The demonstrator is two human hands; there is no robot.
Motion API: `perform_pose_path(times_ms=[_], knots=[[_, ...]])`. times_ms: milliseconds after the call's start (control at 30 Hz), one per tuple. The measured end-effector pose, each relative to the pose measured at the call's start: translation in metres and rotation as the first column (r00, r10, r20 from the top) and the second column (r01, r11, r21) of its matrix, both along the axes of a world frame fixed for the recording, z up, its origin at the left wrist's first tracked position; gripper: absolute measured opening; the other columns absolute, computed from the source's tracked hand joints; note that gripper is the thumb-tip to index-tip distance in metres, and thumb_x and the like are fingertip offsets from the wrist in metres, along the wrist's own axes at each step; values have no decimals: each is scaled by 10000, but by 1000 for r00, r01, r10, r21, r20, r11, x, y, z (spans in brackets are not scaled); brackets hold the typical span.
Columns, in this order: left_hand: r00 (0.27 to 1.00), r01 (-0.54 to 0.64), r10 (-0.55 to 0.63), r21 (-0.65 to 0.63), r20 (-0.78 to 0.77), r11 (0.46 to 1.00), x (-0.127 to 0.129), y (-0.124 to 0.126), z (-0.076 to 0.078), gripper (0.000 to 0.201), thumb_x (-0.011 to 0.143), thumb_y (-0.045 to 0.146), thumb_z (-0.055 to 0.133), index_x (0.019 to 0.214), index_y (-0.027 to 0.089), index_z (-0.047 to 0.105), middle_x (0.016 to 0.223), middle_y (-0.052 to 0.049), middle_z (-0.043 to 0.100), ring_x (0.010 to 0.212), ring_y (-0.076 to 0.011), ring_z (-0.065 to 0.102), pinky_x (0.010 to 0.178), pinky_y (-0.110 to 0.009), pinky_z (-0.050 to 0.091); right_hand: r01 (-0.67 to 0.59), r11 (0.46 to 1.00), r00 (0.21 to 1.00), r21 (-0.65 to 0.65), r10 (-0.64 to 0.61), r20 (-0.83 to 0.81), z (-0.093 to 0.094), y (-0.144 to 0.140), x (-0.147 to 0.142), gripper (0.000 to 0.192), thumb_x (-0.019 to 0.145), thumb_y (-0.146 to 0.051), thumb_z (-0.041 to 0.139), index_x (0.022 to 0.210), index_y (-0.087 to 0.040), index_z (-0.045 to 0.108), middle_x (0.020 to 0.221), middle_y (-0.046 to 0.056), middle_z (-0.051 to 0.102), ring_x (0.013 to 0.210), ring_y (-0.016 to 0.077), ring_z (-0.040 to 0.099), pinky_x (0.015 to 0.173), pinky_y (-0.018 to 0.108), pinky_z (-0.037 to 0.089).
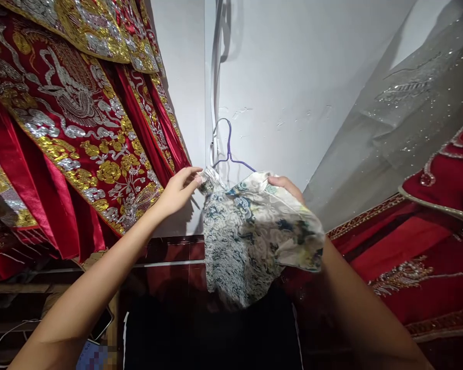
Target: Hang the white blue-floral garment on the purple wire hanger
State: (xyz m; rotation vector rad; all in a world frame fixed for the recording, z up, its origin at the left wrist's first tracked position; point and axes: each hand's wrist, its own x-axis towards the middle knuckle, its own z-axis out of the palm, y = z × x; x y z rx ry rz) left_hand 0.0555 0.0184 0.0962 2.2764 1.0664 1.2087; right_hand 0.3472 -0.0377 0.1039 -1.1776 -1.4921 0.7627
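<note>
A patterned blouse [239,231] in white, grey and blue hangs in front of me on a purple wire hanger [230,144]. The hanger's hook and part of its sloping arms show above the neckline. My left hand [181,191] pinches the blouse at its left shoulder edge between thumb and fingers. On the other side, my right hand [287,186] grips the right shoulder, thumb on top; its other fingers are hidden by the cloth. The right sleeve drapes over my right forearm.
Red garments with gold and silver embroidery [108,172] hang at left. A sheer glittering grey fabric [401,123] and red beaded garments [416,267] are at right. A white wall [293,67] stands behind. A wooden frame [113,324] and a phone [103,325] lie low left.
</note>
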Motion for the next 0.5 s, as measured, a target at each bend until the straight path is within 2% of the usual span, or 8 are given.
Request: perform_pose_path(times_ms=[67, 100, 200, 267, 300, 367, 433, 500], knots=[[993, 64, -56, -69, 108, 996, 9, -14, 17, 453, 989, 460, 464, 1331, 181, 566, 1138, -94, 676, 996, -202, 646, 874, -328, 522, -145, 985, 987, -89, 138, -87, 6, -14, -7, 398, 884, -534, 549, 996, -194, 723, 861, 79, 725, 742, 255, 696, 679, 387, 566], [985, 104, -89, -99, 147, 990, 13, -21, 25, 461, 988, 473, 463, 1323, 173, 569, 1079, -87, 688, 923, -188, 653, 815, -310, 527, -250, 961, 966, -118, 239, -99, 7, -23, -14, 356, 859, -516, 605, 1006, -213, 722, 870, 69, 722, 730, 244, 686, 662, 382, 563], [980, 188, -169, -210, 105, 959, 23, -42, 38, 417, 956, 500, 518, 1110, 140, 662, 879, -57, 683, 754, -160, 630, 696, -276, 511, -532, 834, 838, -146, 544, 49, -1, -53, -43, 260, 836, -464, 697, 936, -225, 721, 853, 41, 704, 705, 191, 644, 625, 331, 534], [979, 195, -204, -298, 0, 934, 23, -55, 36, 370, 926, 488, 564, 925, 139, 687, 790, -41, 665, 727, -167, 619, 690, -283, 512, -605, 785, 761, -131, 619, 197, -11, -66, -59, 241, 848, -459, 701, 932, -234, 706, 890, 28, 696, 778, 184, 637, 697, 325, 534], [976, 185, -214, -337, -50, 923, 21, -61, 32, 355, 919, 478, 572, 880, 145, 691, 784, -41, 670, 746, -179, 626, 714, -296, 522, -614, 782, 738, -110, 618, 272, -16, -69, -64, 241, 848, -454, 706, 960, -241, 699, 940, 29, 696, 847, 193, 640, 767, 339, 535], [969, 151, -215, -398, -121, 905, 12, -73, 23, 330, 921, 459, 561, 886, 165, 706, 857, -57, 704, 834, -215, 650, 794, -334, 543, -584, 810, 735, -47, 553, 391, -27, -63, -64, 269, 849, -433, 713, 1047, -252, 684, 1057, 48, 686, 993, 228, 628, 902, 392, 513], [966, 113, -202, -438, -162, 892, -4, -84, 17, 305, 930, 442, 544, 969, 193, 715, 965, -70, 728, 926, -240, 666, 862, -357, 552, -489, 872, 790, 27, 430, 438, -38, -46, -53, 303, 862, -412, 698, 1116, -249, 666, 1138, 76, 664, 1082, 263, 607, 962, 448, 489], [970, 83, -178, -469, -164, 879, -26, -92, 19, 292, 934, 423, 544, 1104, 232, 686, 998, -66, 735, 938, -238, 685, 856, -357, 573, -351, 928, 862, 121, 270, 428, -47, -26, -38, 358, 894, -413, 645, 1216, -255, 626, 1237, 98, 626, 1175, 289, 571, 1007, 484, 465]])
